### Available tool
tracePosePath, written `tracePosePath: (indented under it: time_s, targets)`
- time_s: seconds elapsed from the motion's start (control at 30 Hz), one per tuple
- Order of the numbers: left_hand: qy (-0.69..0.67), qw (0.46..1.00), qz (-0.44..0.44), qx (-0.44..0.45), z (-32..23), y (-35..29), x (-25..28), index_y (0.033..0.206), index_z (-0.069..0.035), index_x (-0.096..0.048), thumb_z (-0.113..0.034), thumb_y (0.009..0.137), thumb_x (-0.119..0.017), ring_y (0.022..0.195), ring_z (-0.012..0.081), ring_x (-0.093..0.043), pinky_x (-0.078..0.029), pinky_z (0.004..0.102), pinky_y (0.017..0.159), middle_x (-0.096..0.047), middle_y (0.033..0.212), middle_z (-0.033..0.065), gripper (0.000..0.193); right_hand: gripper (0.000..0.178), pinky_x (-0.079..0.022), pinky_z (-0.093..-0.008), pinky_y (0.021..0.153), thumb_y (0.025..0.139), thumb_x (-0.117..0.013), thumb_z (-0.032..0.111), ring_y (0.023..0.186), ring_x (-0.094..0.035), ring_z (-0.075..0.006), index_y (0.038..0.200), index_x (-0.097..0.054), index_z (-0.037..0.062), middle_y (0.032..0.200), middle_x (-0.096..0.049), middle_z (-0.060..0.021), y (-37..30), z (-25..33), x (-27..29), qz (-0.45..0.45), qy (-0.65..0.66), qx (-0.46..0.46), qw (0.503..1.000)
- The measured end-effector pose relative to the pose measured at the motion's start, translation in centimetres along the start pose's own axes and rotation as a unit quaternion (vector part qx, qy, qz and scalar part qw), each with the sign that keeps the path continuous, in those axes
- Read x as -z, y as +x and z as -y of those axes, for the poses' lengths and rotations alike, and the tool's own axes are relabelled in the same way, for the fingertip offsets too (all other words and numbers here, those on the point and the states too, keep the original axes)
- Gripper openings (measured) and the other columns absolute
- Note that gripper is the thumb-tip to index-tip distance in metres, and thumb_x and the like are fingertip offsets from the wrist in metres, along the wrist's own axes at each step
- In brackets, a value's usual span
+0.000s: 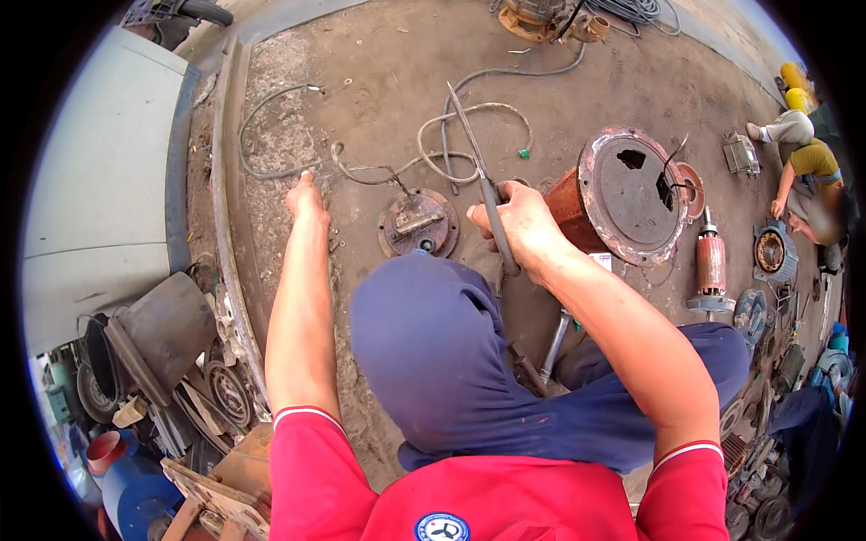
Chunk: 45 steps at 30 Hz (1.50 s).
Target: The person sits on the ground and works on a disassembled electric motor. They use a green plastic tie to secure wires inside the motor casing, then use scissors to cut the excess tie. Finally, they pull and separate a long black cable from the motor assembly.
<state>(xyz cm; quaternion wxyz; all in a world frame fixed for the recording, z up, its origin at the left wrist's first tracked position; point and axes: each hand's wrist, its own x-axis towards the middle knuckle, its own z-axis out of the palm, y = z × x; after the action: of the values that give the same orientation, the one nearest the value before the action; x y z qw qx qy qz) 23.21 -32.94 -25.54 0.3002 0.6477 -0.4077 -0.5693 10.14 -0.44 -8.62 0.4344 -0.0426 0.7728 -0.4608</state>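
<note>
My left hand (pixel 308 198) reaches forward with its fingers closed at a grey cable (pixel 271 171) that curves over the ground; the fingertips are small in view. In my right hand (pixel 523 221) is a long pointed tool (pixel 468 133), its dark handle in my fist and its thin tapered blade slanting up and away to the left. Between my hands a round rusty metal cover (pixel 418 224) lies on the ground. From it rises the cable, which loops near the blade. A large reddish motor housing (pixel 631 194) with a dark round face sits beyond my right hand.
A copper-red rotor (pixel 711 266) stands at the right, near a ring-shaped stator (pixel 771 251). Another person (pixel 812 167) crouches there. A pale metal panel (pixel 99 180) and scrap parts line the left. A bright metal tool (pixel 555 347) lies by my knee.
</note>
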Motion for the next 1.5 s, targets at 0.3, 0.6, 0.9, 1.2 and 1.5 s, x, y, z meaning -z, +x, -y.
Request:
tracePosePath:
  time_s: [0.3,0.6,0.9,1.2,1.5]
  targets:
    - [0.484,0.618,0.076,-0.615,0.6,-6.1,-2.2,0.128,-0.001,-0.061,-0.015,0.091,-0.062,0.133,0.0375,-0.048,-0.037,0.0467,0.113,-0.056,0.137,0.0215,0.040,0.034,-0.046,-0.0350,0.057,0.076,-0.072,0.022,0.064,-0.060,-0.0179,0.094,-0.063,-0.0042,0.074,-0.062,-0.0100,6.9,-11.6,-4.3,0.044,0.054,-0.151,0.986]
    - [0.630,0.535,0.266,-0.496,2.3,-3.2,-5.1,0.104,-0.004,-0.067,-0.012,0.090,-0.063,0.104,0.0362,-0.060,-0.048,0.0477,0.091,-0.064,0.104,0.0154,0.016,0.034,-0.044,-0.0355,0.052,0.073,-0.071,0.021,0.059,-0.058,-0.0185,0.093,-0.063,-0.0049,0.072,-0.061,-0.0106,6.8,-14.3,-5.9,0.067,0.088,-0.180,0.978]
    - [0.499,0.515,0.317,-0.621,0.4,-10.8,1.7,0.102,-0.008,-0.066,-0.002,0.079,-0.065,0.089,0.0298,-0.060,-0.047,0.0421,0.081,-0.057,0.089,0.0094,0.023,0.038,-0.049,-0.0367,0.064,0.072,-0.068,0.020,0.071,-0.063,-0.0217,0.097,-0.062,-0.0071,0.078,-0.065,-0.0156,7.9,-15.8,-5.6,0.048,0.053,-0.148,0.986]
    - [0.501,0.480,0.279,-0.664,-0.1,-10.9,3.2,0.104,-0.008,-0.064,-0.004,0.076,-0.062,0.091,0.0284,-0.060,-0.048,0.0421,0.089,-0.058,0.094,0.0091,0.028,0.037,-0.049,-0.0343,0.063,0.072,-0.066,0.017,0.067,-0.061,-0.0175,0.100,-0.061,-0.0080,0.074,-0.064,-0.0118,5.7,-15.2,-5.1,0.044,0.035,-0.131,0.990]
    - [0.450,0.529,0.387,-0.606,3.8,-11.1,-3.9,0.105,-0.007,-0.066,0.000,0.077,-0.061,0.117,0.0316,-0.057,-0.039,0.0491,0.113,-0.061,0.118,0.0122,0.029,0.035,-0.050,-0.0343,0.066,0.070,-0.068,0.017,0.071,-0.061,-0.0171,0.098,-0.063,-0.0041,0.079,-0.066,-0.0108,4.6,-15.1,-4.8,0.023,-0.012,-0.130,0.991]
